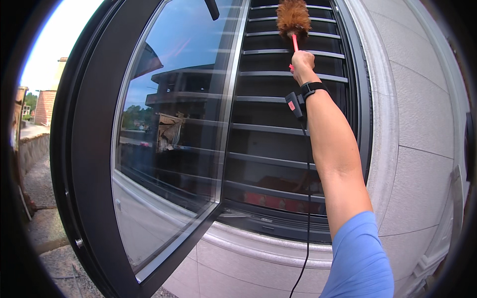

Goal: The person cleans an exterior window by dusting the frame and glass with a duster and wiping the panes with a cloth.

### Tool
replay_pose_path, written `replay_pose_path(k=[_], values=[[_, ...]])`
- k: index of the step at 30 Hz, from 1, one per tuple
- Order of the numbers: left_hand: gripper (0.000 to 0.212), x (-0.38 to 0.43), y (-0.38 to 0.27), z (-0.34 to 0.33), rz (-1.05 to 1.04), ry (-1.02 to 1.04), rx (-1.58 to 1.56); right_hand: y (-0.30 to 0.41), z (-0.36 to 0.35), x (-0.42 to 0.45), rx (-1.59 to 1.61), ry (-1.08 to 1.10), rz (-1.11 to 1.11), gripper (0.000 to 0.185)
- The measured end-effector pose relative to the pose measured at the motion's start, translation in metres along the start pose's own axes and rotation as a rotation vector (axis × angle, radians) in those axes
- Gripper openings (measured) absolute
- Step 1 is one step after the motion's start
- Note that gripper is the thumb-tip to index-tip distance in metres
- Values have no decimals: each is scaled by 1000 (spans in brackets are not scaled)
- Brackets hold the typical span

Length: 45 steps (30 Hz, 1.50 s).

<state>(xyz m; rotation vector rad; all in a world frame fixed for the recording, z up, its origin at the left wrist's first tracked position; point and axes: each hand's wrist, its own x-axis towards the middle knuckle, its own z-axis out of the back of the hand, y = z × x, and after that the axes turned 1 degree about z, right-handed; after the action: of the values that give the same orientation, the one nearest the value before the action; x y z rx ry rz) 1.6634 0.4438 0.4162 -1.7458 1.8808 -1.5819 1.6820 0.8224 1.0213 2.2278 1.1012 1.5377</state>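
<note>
My right hand (303, 61) is raised and wrapped around the red handle (295, 43) of a feather duster. The duster's brown feather head (293, 16) points up, in front of the upper metal bars (257, 33) of a window; whether it touches them I cannot tell. Dark glass or screen lies behind the bars. A black strap (315, 88) circles my right wrist and carries a small black device (294, 105). My left hand is out of view.
An open dark-framed casement sash (89, 149) with reflective glass swings out at left. A black cable (308, 208) hangs from the wrist device past the moulded stone sill (253, 247). Pale wall panels (421, 123) flank the window at right. Rough ground (67, 268) shows at lower left.
</note>
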Motion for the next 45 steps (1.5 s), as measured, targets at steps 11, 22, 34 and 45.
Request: replay_pose_path(k=[11, 22, 34, 45], values=[[30, 10, -10, 8, -9, 211, 58, -18, 36, 30, 468, 44, -178, 7], [30, 17, -11, 19, -47, 334, 147, -6, 13, -6, -126, -87, 268, 26], [34, 11, -5, 22, 46, 367, 142, 11, -1, -21, 60, -92, 128, 27], [32, 10, -11, 16, 112, 282, -5, 13, 4, -15, 213, 200, -87, 23]])
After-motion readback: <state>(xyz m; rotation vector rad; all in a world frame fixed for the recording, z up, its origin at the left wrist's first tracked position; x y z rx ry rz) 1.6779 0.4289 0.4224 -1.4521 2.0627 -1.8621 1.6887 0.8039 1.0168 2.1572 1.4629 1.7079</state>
